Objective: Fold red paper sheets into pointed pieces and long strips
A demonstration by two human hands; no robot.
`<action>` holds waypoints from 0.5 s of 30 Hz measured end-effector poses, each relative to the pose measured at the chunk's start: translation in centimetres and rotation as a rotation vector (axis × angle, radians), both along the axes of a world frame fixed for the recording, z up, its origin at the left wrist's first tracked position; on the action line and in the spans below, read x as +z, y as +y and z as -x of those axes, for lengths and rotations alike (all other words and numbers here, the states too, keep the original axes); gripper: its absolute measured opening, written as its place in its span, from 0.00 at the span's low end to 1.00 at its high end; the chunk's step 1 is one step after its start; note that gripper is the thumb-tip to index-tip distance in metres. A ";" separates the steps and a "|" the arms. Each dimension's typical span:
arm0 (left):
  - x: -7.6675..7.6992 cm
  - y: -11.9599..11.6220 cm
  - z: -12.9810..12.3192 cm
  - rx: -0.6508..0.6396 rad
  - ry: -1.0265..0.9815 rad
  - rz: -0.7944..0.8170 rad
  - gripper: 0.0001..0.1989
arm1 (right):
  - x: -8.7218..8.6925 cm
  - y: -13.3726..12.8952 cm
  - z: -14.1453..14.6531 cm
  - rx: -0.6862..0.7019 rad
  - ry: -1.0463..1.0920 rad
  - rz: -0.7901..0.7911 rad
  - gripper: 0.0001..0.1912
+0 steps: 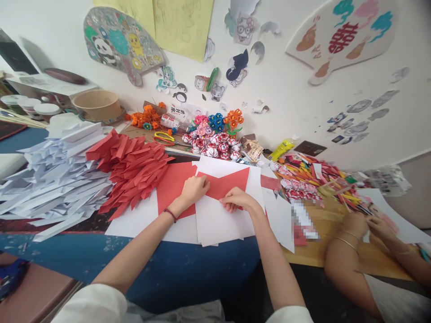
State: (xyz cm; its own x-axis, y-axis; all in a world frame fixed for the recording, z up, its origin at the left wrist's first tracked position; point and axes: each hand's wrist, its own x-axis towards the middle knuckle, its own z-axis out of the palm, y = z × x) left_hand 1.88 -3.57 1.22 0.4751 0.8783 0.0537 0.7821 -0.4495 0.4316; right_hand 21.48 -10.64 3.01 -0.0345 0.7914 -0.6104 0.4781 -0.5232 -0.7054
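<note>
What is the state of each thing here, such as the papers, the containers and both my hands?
Red sheet, folded or bent
Left hand, closed on the red sheet
Right hand, fingers curled at its edge, grip unclear
White sheet, lying flat
Red strips, folded, piled
White strips, folded, piled
Round container, open-topped
Jars, lidded

The red paper is a matte, flat-faced piece with straight edges and a shallow V-shaped notch along its upper edge. One sharp corner points to the upper right. It lies at the centre of the frame, over white sheets. Hands partly cover its left end and lower edge; the full outline cannot be determined.
</note>
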 end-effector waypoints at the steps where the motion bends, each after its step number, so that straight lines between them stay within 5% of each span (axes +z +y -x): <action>1: 0.0 0.0 0.0 0.001 0.000 -0.004 0.12 | 0.1 -0.2 -0.2 -0.006 -0.002 0.005 0.15; 15: 0.2 -0.1 0.0 0.004 0.005 0.022 0.12 | 0.9 -4.9 -3.4 -0.181 -0.013 0.044 0.16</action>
